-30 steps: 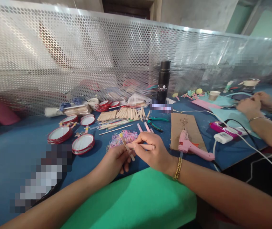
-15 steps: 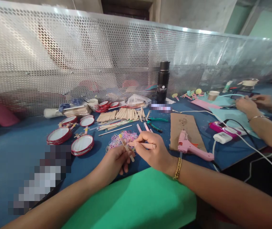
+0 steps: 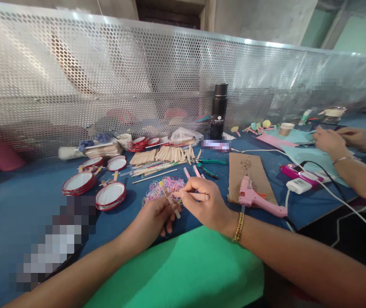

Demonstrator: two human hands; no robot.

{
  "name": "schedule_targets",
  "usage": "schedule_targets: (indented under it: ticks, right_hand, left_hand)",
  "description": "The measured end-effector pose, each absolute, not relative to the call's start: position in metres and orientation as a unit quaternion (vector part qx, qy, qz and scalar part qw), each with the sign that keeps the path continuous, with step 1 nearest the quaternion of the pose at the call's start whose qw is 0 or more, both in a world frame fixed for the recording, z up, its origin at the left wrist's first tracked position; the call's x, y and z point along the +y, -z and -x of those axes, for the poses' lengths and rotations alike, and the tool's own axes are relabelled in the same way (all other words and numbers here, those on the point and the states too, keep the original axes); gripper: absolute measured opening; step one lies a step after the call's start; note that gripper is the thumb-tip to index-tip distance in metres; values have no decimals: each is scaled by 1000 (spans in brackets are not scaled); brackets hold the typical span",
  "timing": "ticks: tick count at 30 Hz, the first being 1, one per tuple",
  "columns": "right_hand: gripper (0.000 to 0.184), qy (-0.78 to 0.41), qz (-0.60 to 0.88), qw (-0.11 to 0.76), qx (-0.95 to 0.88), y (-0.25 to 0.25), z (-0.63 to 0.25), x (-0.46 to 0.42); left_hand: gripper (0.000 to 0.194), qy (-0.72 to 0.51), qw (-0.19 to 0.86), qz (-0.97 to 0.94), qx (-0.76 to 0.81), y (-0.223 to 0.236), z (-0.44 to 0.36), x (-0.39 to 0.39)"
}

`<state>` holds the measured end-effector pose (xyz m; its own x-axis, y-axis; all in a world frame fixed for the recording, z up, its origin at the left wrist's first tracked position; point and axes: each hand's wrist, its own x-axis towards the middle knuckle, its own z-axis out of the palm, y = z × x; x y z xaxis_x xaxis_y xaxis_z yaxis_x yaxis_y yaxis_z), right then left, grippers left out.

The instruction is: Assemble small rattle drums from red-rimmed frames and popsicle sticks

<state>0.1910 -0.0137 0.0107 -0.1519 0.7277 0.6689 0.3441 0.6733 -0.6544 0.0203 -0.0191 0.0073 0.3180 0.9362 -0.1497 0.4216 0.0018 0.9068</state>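
My left hand [image 3: 153,220] is closed on a small wooden craft stick [image 3: 169,199] that points up and to the left. My right hand [image 3: 206,203] is pinched on a second stick [image 3: 191,195] lying crosswise, its tip meeting the first. Both hands hover over the blue table [image 3: 25,188], just in front of a heap of pink and purple rubber bands [image 3: 165,187]. A gold bracelet [image 3: 239,226] circles my right wrist. Green fabric [image 3: 183,269] covers my lap below the hands.
A pink glue gun [image 3: 256,198] lies on cardboard [image 3: 247,173] to the right. Red-rimmed round lids [image 3: 110,194], a pile of wooden sticks [image 3: 163,154], pliers [image 3: 210,164] and a black flask [image 3: 218,111] stand behind. Another person's hands [image 3: 333,141] work at far right. A perforated metal screen [image 3: 138,81] backs the table.
My hands and the two sticks have stayed almost still. The other person's hands at the far right have shifted slightly.
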Motion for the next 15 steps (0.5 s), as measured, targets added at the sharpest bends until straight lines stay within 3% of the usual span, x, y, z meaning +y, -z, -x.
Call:
schedule_targets:
  ticks: [15]
  right_hand:
    - [16,-180,350,538,-746,-9,-190,-13]
  left_hand:
    - [35,-262,479,-653,524,-5,-19,-16]
